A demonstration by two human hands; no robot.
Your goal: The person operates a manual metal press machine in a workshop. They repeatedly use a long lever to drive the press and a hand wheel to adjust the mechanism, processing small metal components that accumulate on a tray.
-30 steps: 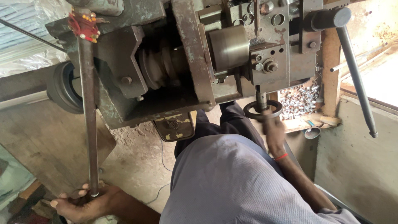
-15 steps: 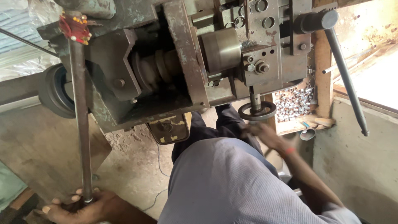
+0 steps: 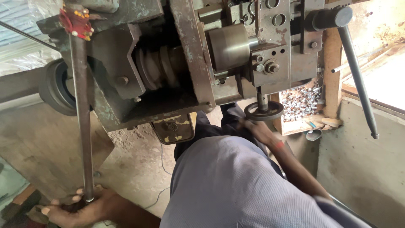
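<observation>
Head: left hand [image 3: 74, 209] grips rod [image 3: 82, 139] end; right hand [image 3: 257, 131] under handwheel [image 3: 264, 112] rim.

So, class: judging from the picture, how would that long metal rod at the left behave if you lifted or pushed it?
The long metal rod looks like solid steel, so it is probably stiff and heavy for its thickness. Its round, smooth shaft would likely roll if laid flat. The left hand grips only its lower end, so it may feel top-heavy.

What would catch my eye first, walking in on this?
The big greenish machine fills the top of the view. At lower left the left hand grips the foot of a long rod topped with a red tassel. Right of centre, the right hand sits just under a small handwheel.
</observation>
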